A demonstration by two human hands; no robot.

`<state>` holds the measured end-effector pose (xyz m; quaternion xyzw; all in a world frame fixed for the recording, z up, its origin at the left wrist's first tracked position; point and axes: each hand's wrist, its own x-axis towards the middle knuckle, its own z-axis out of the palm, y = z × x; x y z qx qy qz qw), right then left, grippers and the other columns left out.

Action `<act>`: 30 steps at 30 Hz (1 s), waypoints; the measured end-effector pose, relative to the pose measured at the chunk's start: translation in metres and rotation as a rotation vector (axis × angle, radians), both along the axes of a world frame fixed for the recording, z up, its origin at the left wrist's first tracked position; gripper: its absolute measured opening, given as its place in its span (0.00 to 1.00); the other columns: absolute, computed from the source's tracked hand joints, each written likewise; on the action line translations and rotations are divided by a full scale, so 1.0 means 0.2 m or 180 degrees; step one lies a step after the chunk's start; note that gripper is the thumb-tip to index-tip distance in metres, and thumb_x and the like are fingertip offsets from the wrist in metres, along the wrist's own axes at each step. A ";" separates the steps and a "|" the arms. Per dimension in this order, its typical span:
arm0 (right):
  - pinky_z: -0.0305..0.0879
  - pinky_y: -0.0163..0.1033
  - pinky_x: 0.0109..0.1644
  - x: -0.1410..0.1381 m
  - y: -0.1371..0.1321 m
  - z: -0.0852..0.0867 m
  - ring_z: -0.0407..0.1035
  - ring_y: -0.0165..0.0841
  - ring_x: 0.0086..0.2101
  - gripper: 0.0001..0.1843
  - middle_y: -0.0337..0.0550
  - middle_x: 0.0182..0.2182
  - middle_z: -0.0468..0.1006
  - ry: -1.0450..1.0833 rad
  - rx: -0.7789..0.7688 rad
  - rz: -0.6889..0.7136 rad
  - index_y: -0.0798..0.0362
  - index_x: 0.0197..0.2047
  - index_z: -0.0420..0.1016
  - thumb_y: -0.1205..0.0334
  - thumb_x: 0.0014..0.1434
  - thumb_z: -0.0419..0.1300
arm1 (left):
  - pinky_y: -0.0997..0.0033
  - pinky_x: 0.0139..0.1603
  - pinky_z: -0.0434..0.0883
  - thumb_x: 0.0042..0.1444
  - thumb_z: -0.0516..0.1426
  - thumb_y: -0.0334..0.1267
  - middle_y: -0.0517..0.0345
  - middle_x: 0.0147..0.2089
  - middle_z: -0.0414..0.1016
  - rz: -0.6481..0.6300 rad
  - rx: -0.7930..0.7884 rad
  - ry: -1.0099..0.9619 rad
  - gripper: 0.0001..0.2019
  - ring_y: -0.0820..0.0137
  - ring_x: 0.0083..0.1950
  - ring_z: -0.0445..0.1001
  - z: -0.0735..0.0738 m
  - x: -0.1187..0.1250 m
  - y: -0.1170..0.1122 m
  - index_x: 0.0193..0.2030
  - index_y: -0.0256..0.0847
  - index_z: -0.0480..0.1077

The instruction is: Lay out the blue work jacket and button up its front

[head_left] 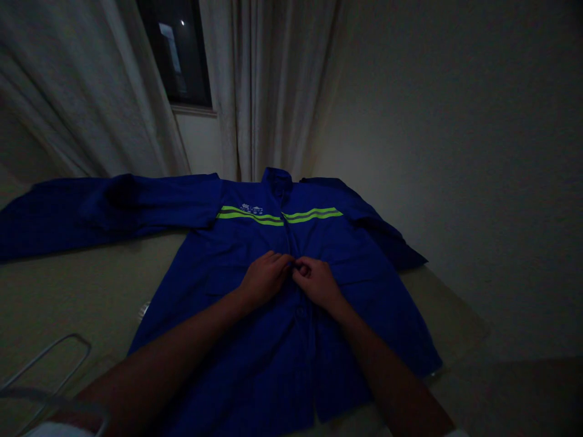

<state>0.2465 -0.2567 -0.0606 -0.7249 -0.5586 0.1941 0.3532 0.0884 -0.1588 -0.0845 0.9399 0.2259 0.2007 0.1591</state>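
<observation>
Jacket: blue (364,303), flat, front up, collar far from us, directly under both hands.
Placket: (304,315) edges lie together; we cannot tell if fastened.
Right hand: (317,282) pinching placket.
Left hand: (265,279) curled against placket; grip unclear to us.
Sleeves: (136,209) spread out.
Table: (82,291) beneath jacket.
Nearby: wire frame (50,355), curtain (268,91).

"What's lying there?"

"A royal-blue work jacket (364,309), spread front up, collar pointing away."

"Any markings?"

"Two lime reflective stripes (249,215) meet near the middle of the chest, with a small white logo (251,209) above one."

"And the sleeves?"

"One sleeve (113,206) stretches far out left, creased; the other sleeve (387,230) angles down the right side."
</observation>
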 end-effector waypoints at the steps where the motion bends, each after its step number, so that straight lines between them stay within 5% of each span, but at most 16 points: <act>1: 0.58 0.33 0.30 0.00 0.00 0.00 0.69 0.29 0.25 0.06 0.35 0.23 0.75 0.0120 0.0011 0.0010 0.52 0.36 0.81 0.61 0.60 0.62 | 0.61 0.47 0.70 0.73 0.51 0.35 0.53 0.46 0.81 0.0033 -0.0019 -0.0008 0.12 0.59 0.48 0.75 0.00 0.00 0.00 0.54 0.44 0.75; 7: 0.60 0.32 0.24 0.01 0.01 -0.04 0.68 0.29 0.18 0.10 0.32 0.20 0.74 0.0748 -0.0232 0.0000 0.50 0.43 0.79 0.58 0.67 0.57 | 0.62 0.49 0.71 0.72 0.52 0.34 0.52 0.45 0.80 0.0123 -0.0081 -0.0132 0.11 0.60 0.49 0.75 -0.02 0.00 0.00 0.52 0.43 0.74; 18: 0.58 0.32 0.32 0.04 0.05 -0.04 0.70 0.29 0.27 0.08 0.33 0.25 0.76 0.0110 0.0035 0.0099 0.52 0.44 0.82 0.66 0.60 0.67 | 0.64 0.48 0.72 0.63 0.55 0.33 0.54 0.45 0.82 -0.0101 -0.0971 -0.0774 0.12 0.64 0.46 0.78 -0.04 -0.01 0.06 0.52 0.42 0.75; 22: 0.57 0.32 0.32 0.03 0.06 -0.04 0.70 0.28 0.27 0.07 0.31 0.24 0.75 0.0068 0.0002 0.0128 0.52 0.42 0.81 0.68 0.59 0.67 | 0.68 0.42 0.72 0.59 0.57 0.35 0.55 0.42 0.82 -0.0212 -0.1535 -0.0831 0.14 0.66 0.40 0.80 -0.01 0.00 0.08 0.52 0.40 0.74; 30: 0.56 0.33 0.33 0.02 0.05 -0.05 0.70 0.29 0.28 0.06 0.31 0.25 0.75 -0.0090 0.0064 0.0128 0.50 0.43 0.80 0.66 0.61 0.67 | 0.67 0.44 0.75 0.61 0.61 0.47 0.50 0.44 0.85 -0.0245 -0.2052 -0.0911 0.18 0.63 0.43 0.82 -0.02 0.00 0.10 0.52 0.38 0.77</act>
